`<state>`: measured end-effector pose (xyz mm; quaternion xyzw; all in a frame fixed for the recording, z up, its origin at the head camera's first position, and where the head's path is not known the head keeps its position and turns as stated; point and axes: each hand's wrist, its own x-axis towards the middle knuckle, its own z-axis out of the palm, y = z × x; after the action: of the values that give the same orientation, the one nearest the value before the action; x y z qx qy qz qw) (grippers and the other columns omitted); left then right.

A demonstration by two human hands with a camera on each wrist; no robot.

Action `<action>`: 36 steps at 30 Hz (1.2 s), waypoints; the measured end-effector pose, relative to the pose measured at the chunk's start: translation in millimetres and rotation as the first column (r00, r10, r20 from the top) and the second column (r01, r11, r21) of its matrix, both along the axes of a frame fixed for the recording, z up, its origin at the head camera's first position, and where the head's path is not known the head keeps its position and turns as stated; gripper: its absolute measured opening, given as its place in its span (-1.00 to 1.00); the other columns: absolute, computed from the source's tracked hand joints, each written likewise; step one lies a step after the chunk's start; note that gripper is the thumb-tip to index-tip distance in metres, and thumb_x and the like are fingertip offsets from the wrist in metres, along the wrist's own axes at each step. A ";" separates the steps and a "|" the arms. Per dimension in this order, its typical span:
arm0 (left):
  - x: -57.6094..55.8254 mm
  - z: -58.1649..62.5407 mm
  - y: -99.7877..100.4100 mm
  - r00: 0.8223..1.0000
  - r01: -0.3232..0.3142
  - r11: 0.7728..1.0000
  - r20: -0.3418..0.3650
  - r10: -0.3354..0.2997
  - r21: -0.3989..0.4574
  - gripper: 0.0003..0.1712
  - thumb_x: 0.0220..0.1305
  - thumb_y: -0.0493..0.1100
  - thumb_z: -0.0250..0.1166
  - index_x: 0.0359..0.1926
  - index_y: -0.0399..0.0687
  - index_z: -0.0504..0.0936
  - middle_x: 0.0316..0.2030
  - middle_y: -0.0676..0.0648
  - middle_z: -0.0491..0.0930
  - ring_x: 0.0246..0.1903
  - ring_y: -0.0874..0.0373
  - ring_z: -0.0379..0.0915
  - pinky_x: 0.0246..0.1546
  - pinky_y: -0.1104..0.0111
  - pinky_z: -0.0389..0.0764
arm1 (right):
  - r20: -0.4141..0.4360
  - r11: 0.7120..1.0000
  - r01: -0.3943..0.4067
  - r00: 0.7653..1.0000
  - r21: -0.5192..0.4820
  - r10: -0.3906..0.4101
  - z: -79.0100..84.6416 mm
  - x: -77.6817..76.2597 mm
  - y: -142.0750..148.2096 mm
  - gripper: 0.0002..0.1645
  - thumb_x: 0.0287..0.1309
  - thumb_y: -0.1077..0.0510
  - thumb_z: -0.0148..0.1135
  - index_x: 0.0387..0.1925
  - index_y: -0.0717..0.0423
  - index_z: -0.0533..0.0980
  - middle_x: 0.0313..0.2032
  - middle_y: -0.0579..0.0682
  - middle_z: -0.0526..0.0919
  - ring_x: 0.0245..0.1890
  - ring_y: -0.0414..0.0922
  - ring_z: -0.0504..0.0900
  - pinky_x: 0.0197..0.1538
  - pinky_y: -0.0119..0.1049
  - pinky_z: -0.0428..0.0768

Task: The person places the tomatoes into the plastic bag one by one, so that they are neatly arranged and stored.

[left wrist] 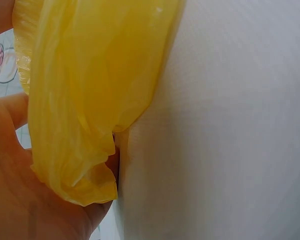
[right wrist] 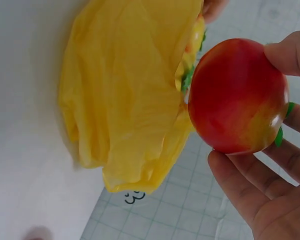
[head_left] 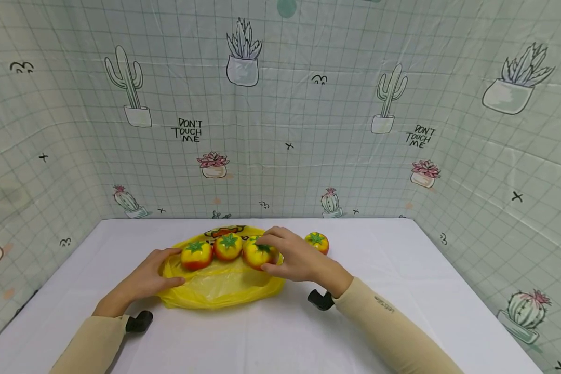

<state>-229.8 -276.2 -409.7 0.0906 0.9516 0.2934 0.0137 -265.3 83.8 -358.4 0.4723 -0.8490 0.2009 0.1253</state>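
My right hand grips a red-and-yellow tomato with a green star-shaped leaf top. In the head view it is over the right side of a yellow plastic bag. Two more tomatoes, a left one and a middle one, sit at the bag's opening. At the bag's left edge rests my left hand, thumb and fingers spread apart. The left wrist view has the bag's crumpled plastic against that hand, hiding part of the fingers. A further tomato lies outside the bag, behind the right wrist.
Everything stands on a white-covered table. A cloth backdrop with cactus drawings closes off the back and both sides. Black wrist mounts show under both sleeves.
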 end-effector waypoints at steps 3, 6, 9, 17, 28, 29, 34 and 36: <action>0.4 1.0 0.3 1.000 -0.002 1.000 0.003 0.002 0.002 -0.05 0.02 0.13 0.39 0.34 -0.23 0.26 0.17 -0.38 0.25 0.12 -0.28 0.22 0.16 -0.26 0.20 | 0.009 1.000 -0.005 1.000 0.005 0.005 -0.3 -0.4 -5.0 -0.48 0.11 -0.03 0.30 0.10 0.02 0.49 0.06 -0.08 0.47 0.06 -0.19 0.42 0.15 -0.34 0.45; 1.0 1.6 0.6 1.000 0.000 1.000 0.006 0.000 0.005 -0.05 0.02 0.13 0.39 0.34 -0.24 0.26 0.18 -0.39 0.23 0.13 -0.29 0.20 0.16 -0.27 0.19 | 0.014 1.000 -0.016 1.000 0.009 0.016 -1.7 -1.0 -10.5 -0.48 0.12 -0.03 0.30 0.10 0.02 0.49 0.05 -0.09 0.47 0.05 -0.20 0.42 0.15 -0.36 0.44; 1.5 1.8 0.8 1.000 0.000 1.000 0.007 0.000 0.003 -0.05 0.02 0.13 0.39 0.34 -0.24 0.26 0.19 -0.40 0.23 0.14 -0.30 0.20 0.16 -0.28 0.19 | 0.026 1.000 -0.026 0.999 0.014 0.026 -2.4 -0.5 -16.7 -0.48 0.13 -0.03 0.30 0.12 0.01 0.48 0.05 -0.08 0.47 0.05 -0.19 0.41 0.15 -0.35 0.44; 1.6 2.2 0.8 1.000 -0.002 1.000 0.005 0.002 0.004 -0.06 0.02 0.12 0.39 0.33 -0.24 0.26 0.18 -0.40 0.23 0.13 -0.30 0.20 0.16 -0.28 0.18 | 0.044 0.998 -0.053 0.998 0.024 0.052 -4.0 -0.3 -33.7 -0.47 0.12 -0.02 0.29 0.14 -0.01 0.48 0.09 -0.06 0.46 0.09 -0.16 0.41 0.18 -0.32 0.42; 0.4 1.2 0.5 1.000 -0.009 1.000 0.010 0.009 -0.003 -0.05 0.01 0.14 0.39 0.33 -0.22 0.26 0.16 -0.38 0.25 0.11 -0.28 0.22 0.15 -0.27 0.20 | 0.027 0.996 -0.078 0.997 0.048 0.077 -10.6 -2.0 -53.6 -0.48 0.12 -0.03 0.28 0.12 -0.03 0.48 0.05 -0.09 0.47 0.05 -0.18 0.41 0.16 -0.35 0.41; 0.4 1.1 0.6 1.000 -0.009 1.000 0.011 0.009 -0.002 -0.05 0.01 0.13 0.39 0.33 -0.22 0.26 0.17 -0.38 0.25 0.11 -0.28 0.21 0.15 -0.27 0.20 | 0.034 0.996 -0.075 0.997 0.053 0.073 -11.3 -2.0 -55.1 -0.48 0.12 -0.03 0.28 0.13 -0.04 0.47 0.06 -0.09 0.47 0.06 -0.18 0.41 0.17 -0.35 0.40; 0.5 1.0 1.3 1.000 -0.013 1.000 0.011 0.013 0.001 -0.05 0.00 0.12 0.40 0.33 -0.22 0.27 0.18 -0.39 0.24 0.12 -0.30 0.20 0.16 -0.28 0.20 | 0.077 0.996 -0.055 0.996 0.076 0.049 -15.5 -3.3 -63.3 -0.47 0.15 -0.07 0.26 0.16 -0.08 0.46 0.08 -0.11 0.46 0.06 -0.20 0.41 0.17 -0.36 0.41; 0.3 1.0 1.5 1.000 -0.014 1.000 0.013 0.014 -0.001 -0.05 0.00 0.12 0.40 0.34 -0.22 0.26 0.18 -0.39 0.23 0.13 -0.31 0.20 0.16 -0.28 0.20 | 0.085 0.995 -0.050 0.995 0.085 0.043 -17.2 -4.0 -66.7 -0.46 0.15 -0.08 0.26 0.16 -0.09 0.45 0.08 -0.12 0.46 0.07 -0.21 0.41 0.18 -0.37 0.40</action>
<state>-229.5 -274.7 -408.7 0.0817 0.9522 0.2939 0.0180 -269.4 17.2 -375.6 0.4882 -0.8502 0.1860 0.0646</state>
